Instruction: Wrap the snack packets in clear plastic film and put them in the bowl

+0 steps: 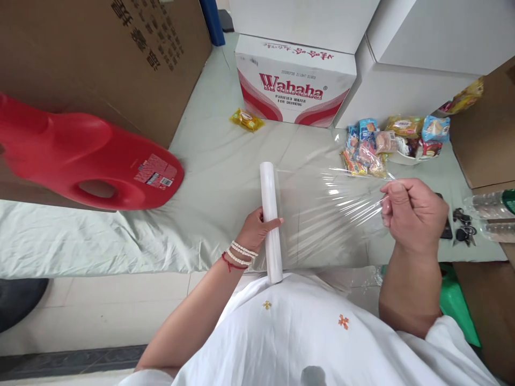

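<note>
My left hand (259, 228) is wrapped round the middle of a white roll of plastic wrap (271, 187), its thumb lying across the front. The roll stands nearly lengthwise before me, its lower end touching my white shirt. From it a clear sheet of plastic wrap (322, 214) stretches to the right. My right hand (414, 212) is closed in a fist on the far edge of that sheet, which is gathered into creases at the fingers. White bead bracelets and a red string circle my left wrist.
A red detergent jug (116, 161) lies at the left beside a large brown carton (100, 64). At the back stands a Wahaha water box (295, 80), with a yellow snack packet (246, 120) near it. Packaged snacks (366, 145) and a bowl (402, 159) sit at right, near black clips (464, 228).
</note>
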The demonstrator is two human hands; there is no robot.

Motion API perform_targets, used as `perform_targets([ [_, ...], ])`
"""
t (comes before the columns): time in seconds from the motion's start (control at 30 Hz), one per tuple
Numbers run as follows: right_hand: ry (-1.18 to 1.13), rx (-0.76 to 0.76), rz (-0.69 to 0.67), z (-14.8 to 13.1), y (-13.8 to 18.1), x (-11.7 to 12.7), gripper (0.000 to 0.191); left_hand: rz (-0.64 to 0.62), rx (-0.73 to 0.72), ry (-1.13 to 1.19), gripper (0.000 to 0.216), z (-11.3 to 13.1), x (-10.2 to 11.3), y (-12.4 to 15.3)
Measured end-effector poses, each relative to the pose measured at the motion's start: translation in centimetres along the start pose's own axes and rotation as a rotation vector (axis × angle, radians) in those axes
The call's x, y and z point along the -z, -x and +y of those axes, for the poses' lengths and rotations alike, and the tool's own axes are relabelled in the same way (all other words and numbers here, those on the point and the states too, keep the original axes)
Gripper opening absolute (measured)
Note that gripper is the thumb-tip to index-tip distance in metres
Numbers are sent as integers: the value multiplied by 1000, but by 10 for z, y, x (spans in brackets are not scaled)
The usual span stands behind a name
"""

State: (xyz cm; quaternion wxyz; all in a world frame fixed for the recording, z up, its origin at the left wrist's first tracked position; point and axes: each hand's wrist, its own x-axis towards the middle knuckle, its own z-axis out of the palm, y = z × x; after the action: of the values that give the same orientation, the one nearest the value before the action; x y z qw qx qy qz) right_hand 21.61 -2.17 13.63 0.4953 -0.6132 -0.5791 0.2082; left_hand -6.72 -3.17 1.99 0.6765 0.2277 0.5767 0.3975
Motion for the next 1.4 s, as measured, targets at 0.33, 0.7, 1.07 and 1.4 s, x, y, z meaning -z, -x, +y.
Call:
perform_targets([
  [0.33,-80,-109,67,32,-2,15,33,60,59,144,46,10,18,7],
  [0.7,-134,-333,-6,101,-14,-4,38,128,-33,-49,42,22,57,0],
  [1.07,633,-220,-344,158,-20,-48,35,416,-270,-1185,39,25,65,-23],
  [1.4,141,-312,-164,158,-50,20,35,428,-196,-1344,46,19,39,-17],
])
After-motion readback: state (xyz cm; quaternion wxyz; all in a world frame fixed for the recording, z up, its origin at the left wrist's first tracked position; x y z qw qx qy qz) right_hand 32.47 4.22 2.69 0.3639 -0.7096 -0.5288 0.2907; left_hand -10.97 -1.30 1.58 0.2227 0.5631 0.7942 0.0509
